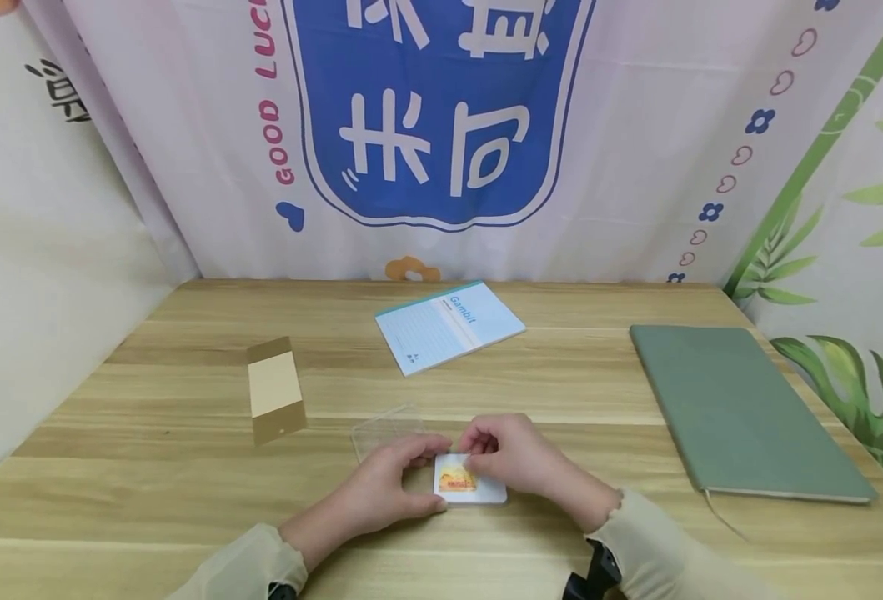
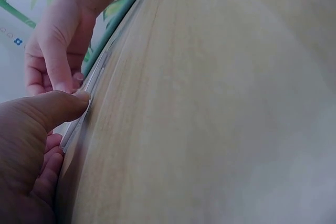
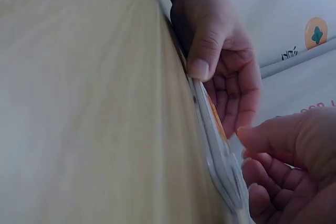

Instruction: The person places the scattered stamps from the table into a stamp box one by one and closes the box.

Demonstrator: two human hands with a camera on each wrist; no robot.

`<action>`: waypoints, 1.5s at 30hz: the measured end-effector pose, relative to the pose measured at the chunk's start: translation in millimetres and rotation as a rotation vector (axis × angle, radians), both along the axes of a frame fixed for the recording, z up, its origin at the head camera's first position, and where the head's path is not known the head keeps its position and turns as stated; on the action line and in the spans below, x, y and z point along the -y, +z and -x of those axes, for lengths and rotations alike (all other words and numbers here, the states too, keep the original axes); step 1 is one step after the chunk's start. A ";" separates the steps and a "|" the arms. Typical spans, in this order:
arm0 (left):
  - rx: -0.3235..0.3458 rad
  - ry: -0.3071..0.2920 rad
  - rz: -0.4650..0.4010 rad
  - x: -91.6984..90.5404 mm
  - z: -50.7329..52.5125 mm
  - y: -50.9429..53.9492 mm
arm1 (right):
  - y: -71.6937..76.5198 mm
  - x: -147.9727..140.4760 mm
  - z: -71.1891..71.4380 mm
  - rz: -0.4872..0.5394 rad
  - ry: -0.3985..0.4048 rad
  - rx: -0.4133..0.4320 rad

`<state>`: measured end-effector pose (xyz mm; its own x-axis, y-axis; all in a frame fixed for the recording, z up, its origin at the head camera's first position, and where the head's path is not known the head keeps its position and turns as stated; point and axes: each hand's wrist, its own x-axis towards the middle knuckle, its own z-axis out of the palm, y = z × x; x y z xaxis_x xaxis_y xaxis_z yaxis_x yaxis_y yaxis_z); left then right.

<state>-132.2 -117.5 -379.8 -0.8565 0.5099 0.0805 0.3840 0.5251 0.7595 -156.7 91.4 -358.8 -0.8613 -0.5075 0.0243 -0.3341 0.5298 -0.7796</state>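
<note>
A small white pad (image 1: pixel 489 492) with rounded corners lies low over the near middle of the table, a yellow-orange picture sheet (image 1: pixel 456 479) on its top. My left hand (image 1: pixel 381 487) grips the pad's left side, thumb at the near corner and fingers at the far edge. From the upper right, my right hand (image 1: pixel 519 458) has its thumb and curled fingers at the picture sheet's right edge and appears to pinch it. In the right wrist view, the pad's pale edge (image 3: pixel 207 129) runs between both hands, the orange picture (image 3: pixel 217 116) facing away from the table.
A clear plastic case (image 1: pixel 381 429) lies just behind my left hand. Further left is a tan and cream card-like piece (image 1: pixel 274 387). A light blue Gambit notebook (image 1: pixel 449 327) lies near the back, and a large green book (image 1: pixel 741 408) on the right.
</note>
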 end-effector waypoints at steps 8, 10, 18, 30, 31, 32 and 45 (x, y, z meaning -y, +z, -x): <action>-0.005 -0.003 -0.011 -0.5 0.3 0.1 | 10.3 -23.8 2.4 0.038 -0.093 0.039; -0.002 -0.001 -0.007 -0.6 0.2 0.1 | 13.1 -31.8 1.8 0.036 -0.110 0.047; 0.005 0.006 0.002 -1.2 -0.1 -1.0 | 13.8 -66.1 -1.4 0.021 -0.122 0.053; 0.019 -0.002 0.005 -1.0 1.2 -0.5 | 4.8 -105.4 -9.6 -0.011 -0.115 0.106; 0.017 -0.001 0.007 -0.9 1.2 -0.6 | 3.8 -107.7 -9.7 -0.015 -0.110 0.115; 0.016 -0.001 0.009 -0.8 1.1 -0.7 | 3.0 -109.6 -9.7 -0.019 -0.106 0.121; 0.007 -0.011 0.000 0.1 1.2 -1.2 | -5.9 -114.5 -10.3 -0.041 -0.089 0.062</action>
